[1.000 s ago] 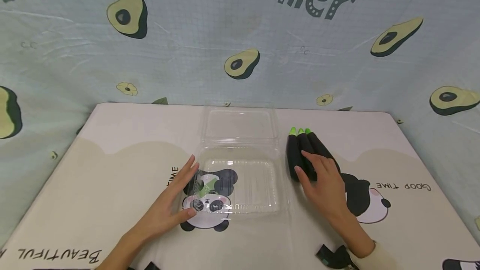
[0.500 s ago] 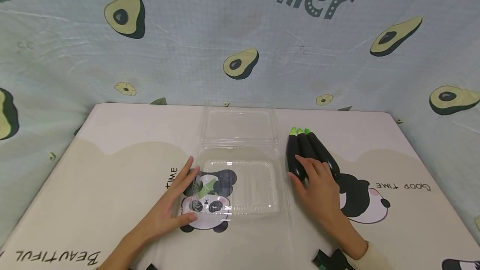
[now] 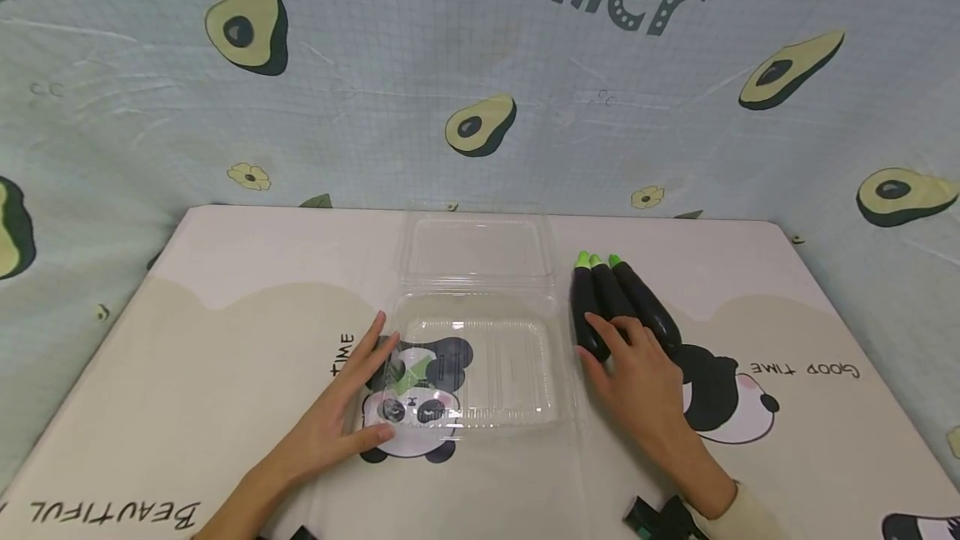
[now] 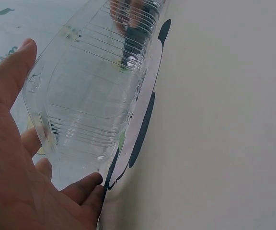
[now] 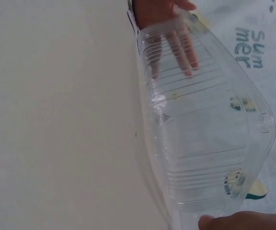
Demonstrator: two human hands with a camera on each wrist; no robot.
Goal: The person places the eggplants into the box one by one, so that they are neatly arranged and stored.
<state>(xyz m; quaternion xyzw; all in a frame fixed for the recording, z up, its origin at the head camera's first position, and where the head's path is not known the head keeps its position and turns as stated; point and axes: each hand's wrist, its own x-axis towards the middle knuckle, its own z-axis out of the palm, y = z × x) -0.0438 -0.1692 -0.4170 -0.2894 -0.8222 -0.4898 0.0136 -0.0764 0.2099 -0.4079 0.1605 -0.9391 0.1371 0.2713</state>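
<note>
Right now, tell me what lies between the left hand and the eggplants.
In the head view, the open clear container lies between the left hand and the eggplants.

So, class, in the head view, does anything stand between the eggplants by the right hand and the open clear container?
Nothing visible does, beyond the clear container's own side wall. The eggplants lie just beside it, the lid is folded back, and the left hand is at the opposite side.

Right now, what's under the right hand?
The middle eggplant runs under the right hand. Its green-tipped far end shows; its near end is covered. Whether it is gripped is hidden too.
</note>
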